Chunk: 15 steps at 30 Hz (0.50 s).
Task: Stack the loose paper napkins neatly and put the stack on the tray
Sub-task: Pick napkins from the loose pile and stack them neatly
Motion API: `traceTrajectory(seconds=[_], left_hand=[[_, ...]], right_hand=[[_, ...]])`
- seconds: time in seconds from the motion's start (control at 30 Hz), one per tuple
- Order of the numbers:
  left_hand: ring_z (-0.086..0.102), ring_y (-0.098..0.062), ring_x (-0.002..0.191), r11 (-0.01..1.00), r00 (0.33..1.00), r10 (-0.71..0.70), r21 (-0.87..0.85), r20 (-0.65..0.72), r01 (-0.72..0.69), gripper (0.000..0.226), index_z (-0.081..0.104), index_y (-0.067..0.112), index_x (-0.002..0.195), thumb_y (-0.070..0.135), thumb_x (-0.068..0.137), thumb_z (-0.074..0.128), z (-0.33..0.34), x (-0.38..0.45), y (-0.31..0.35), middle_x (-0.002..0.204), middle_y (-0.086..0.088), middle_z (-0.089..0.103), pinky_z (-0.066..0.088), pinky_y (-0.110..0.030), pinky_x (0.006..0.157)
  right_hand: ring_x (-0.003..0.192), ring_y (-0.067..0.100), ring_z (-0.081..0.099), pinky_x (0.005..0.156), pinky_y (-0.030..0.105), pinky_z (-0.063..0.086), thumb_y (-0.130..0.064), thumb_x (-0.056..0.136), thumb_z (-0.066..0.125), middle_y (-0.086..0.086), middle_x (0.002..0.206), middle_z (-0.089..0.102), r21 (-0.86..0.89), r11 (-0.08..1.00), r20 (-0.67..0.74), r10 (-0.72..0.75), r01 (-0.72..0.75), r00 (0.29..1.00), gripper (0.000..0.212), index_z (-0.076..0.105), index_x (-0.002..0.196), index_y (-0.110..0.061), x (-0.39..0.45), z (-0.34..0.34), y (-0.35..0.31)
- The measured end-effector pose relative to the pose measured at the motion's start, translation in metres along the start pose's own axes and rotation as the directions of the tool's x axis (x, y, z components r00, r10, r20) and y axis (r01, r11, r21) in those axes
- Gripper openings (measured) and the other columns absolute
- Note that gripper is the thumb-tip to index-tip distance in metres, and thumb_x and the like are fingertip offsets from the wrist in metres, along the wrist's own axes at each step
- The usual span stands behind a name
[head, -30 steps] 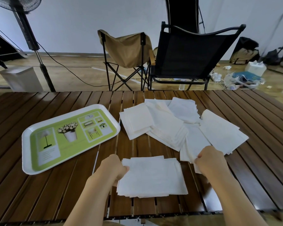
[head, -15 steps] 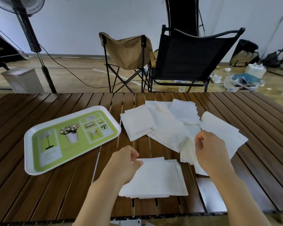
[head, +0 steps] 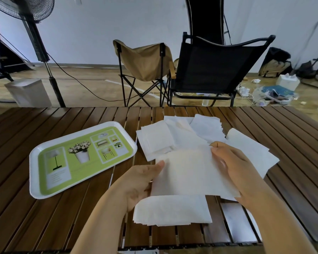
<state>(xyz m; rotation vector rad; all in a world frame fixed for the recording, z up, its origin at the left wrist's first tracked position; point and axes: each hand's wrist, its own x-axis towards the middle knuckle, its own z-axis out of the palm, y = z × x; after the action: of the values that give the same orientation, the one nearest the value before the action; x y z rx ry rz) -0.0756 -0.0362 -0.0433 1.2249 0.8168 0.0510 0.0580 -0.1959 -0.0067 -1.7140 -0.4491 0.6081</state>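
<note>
Aloft, napkin [head: 189,173] pinched between both hands [head: 189,173], long axis left-right, near-level.

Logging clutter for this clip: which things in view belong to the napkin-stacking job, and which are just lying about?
Part of the job:
held napkin, gripped by left hand and right hand
napkin stack under it
loose napkins spread beyond
tray, nothing on it

Lying about:
tan chair
black chair
fan
floor clutter
</note>
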Motion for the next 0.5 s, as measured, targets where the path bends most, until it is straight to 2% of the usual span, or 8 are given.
traceTrajectory(seconds=[0.07, 0.1, 0.13, 0.2, 0.27, 0.37, 0.5], left_hand=[[0.066, -0.019, 0.097, 0.998, 0.999, 0.004, 0.066, -0.048, -0.001, 0.036, 0.066, 0.007, 0.112, 0.030, 0.084, 0.067, -0.001, 0.000, 0.000, 0.106, -0.008, 0.072, 0.055, -0.024, 0.069], [0.065, -0.017, 0.096, 0.994, 0.996, 0.006, 0.112, -0.084, 0.003, 0.034, 0.066, 0.007, 0.112, 0.027, 0.085, 0.067, -0.003, 0.002, -0.002, 0.106, -0.008, 0.071, 0.055, -0.021, 0.065], [0.066, -0.017, 0.095, 0.987, 0.994, 0.000, 0.158, -0.109, 0.017, 0.032, 0.065, 0.006, 0.112, 0.025, 0.086, 0.067, -0.005, 0.003, -0.003, 0.105, -0.008, 0.071, 0.056, -0.022, 0.066], [0.068, -0.020, 0.095, 0.959, 0.990, -0.029, 0.274, -0.142, 0.067, 0.032, 0.063, 0.006, 0.114, 0.025, 0.088, 0.066, -0.010, 0.007, -0.008, 0.104, -0.007, 0.071, 0.059, -0.031, 0.079], [0.068, -0.022, 0.096, 0.903, 0.985, -0.068, 0.409, -0.159, 0.129, 0.035, 0.060, 0.007, 0.119, 0.025, 0.089, 0.064, -0.012, 0.009, -0.012, 0.106, -0.007, 0.070, 0.056, -0.040, 0.089], [0.066, -0.022, 0.100, 0.839, 0.973, -0.102, 0.508, -0.205, 0.195, 0.037, 0.055, 0.008, 0.124, 0.022, 0.091, 0.062, -0.014, 0.014, -0.018, 0.112, -0.008, 0.067, 0.056, -0.039, 0.089], [0.067, -0.022, 0.098, 0.778, 0.955, -0.136, 0.568, -0.262, 0.267, 0.040, 0.051, 0.007, 0.126, 0.019, 0.090, 0.063, -0.017, 0.020, -0.025, 0.114, -0.010, 0.065, 0.058, -0.037, 0.085]], right_hand=[[0.082, 0.022, 0.059, 0.079, 0.034, 0.043, -0.028, 0.093, 0.055, 0.015, 0.081, 0.063, 0.001, 0.996, -0.006, 0.092, -0.092, 0.996, 0.033, 0.058, 0.078, 0.000, 0.006, -0.004, 0.007], [0.080, 0.022, 0.065, 0.077, 0.032, 0.047, -0.028, 0.091, 0.060, 0.012, 0.080, 0.070, -0.015, 0.989, 0.025, 0.149, -0.148, 0.989, 0.030, 0.064, 0.079, -0.001, 0.008, -0.005, 0.011], [0.077, 0.022, 0.069, 0.072, 0.031, 0.052, -0.024, 0.088, 0.065, 0.010, 0.081, 0.073, -0.040, 0.978, 0.061, 0.206, -0.204, 0.977, 0.023, 0.067, 0.082, -0.002, 0.010, -0.006, 0.016], [0.075, 0.025, 0.070, 0.068, 0.034, 0.056, -0.006, 0.079, 0.074, 0.014, 0.087, 0.073, -0.112, 0.950, 0.098, 0.301, -0.290, 0.949, 0.012, 0.066, 0.087, -0.003, 0.013, -0.007, 0.025], [0.085, 0.032, 0.068, 0.077, 0.041, 0.057, 0.006, 0.070, 0.078, 0.019, 0.095, 0.070, -0.198, 0.922, 0.069, 0.353, -0.334, 0.933, 0.025, 0.065, 0.089, -0.003, 0.018, -0.006, 0.036], [0.091, 0.032, 0.066, 0.085, 0.044, 0.056, 0.001, 0.068, 0.080, 0.015, 0.097, 0.068, -0.342, 0.880, 0.006, 0.354, -0.331, 0.935, 0.033, 0.063, 0.094, -0.009, 0.023, 0.003, 0.047], [0.085, 0.024, 0.062, 0.066, 0.029, 0.054, -0.002, 0.073, 0.075, 0.011, 0.097, 0.064, -0.501, 0.823, -0.026, 0.294, -0.267, 0.955, 0.025, 0.060, 0.091, -0.011, 0.027, 0.017, 0.059]])
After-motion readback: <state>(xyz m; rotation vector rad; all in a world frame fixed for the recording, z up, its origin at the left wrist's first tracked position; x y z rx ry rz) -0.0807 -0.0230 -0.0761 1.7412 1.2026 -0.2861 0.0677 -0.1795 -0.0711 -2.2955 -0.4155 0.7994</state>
